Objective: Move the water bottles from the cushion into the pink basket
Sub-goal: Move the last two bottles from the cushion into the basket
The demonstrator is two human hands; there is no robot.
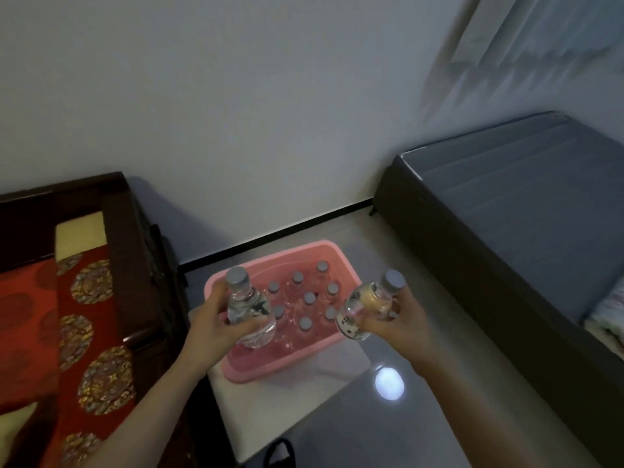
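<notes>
Currently, both hands are held above the pink basket (270, 374), each curled round 1 clear plastic water bottle. The left hand (216, 324) grips the left water bottle (250, 310) round its lower body. That bottle is close to upright, ribbed at the shoulder, and closed with a round grey screw cap. The right hand (403, 320) grips the right water bottle (366, 307) at the neck and shoulder. This bottle is tilted, with its cap up and to the right and its base toward the basket, and it has a small print near the base.

The basket is rectangular, of smooth moulded plastic with rounded corners, and rests on the glossy tiled floor (337, 417). Inside it, 8 grey caps of standing bottles (309, 298) are visible, packed close in rows. A round light reflection (389, 383) lies on the floor near the basket.

The cushion (91, 332), red fabric with gold circular medallions, lies on a dark wooden frame (125, 224) at left. A grey-topped platform (506, 214) with dark sides stands at right.
</notes>
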